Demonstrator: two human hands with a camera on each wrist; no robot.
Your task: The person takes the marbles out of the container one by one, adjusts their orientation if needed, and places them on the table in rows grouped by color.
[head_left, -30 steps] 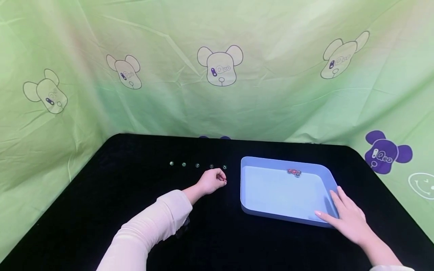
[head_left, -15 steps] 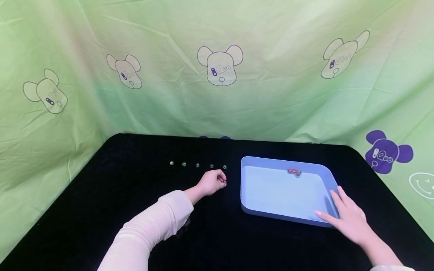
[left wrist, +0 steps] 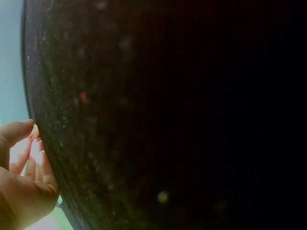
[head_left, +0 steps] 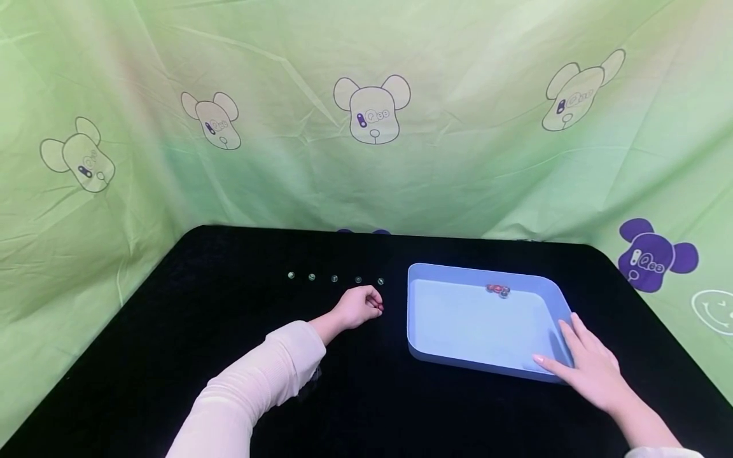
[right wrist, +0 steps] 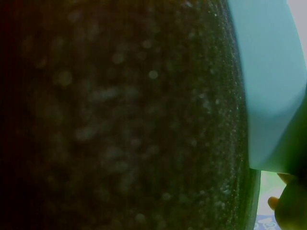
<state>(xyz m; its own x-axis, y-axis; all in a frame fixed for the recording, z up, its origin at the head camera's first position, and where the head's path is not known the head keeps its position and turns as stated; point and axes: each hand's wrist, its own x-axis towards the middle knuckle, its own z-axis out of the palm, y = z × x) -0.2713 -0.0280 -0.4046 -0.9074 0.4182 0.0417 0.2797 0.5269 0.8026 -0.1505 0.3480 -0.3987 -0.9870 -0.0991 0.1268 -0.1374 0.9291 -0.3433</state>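
Observation:
In the head view my left hand (head_left: 356, 306) is low over the black tabletop, left of the blue tray (head_left: 464, 327). Its thumb and fingertips pinch a small red marble (head_left: 380, 308), mostly hidden by the fingers. Just beyond that hand, several greenish glass marbles (head_left: 335, 278) lie in a spaced row. A cluster of red and dark marbles (head_left: 497, 290) sits inside the tray near its far wall. My right hand (head_left: 592, 369) rests on the tray's near right corner, fingers spread and thumb over the rim. The right wrist view catches little of that hand.
The black cloth-covered table (head_left: 458, 420) has rounded far corners. A green curtain (head_left: 275, 178) with bear-head prints hangs behind it and along both sides. A dim, clear object (head_left: 309, 380) lies partly under the left sleeve.
A bit of red now shows between my left fingertips, where it was hardly visible a second ago. Both hands, the tray and the other marbles stay practically in place.

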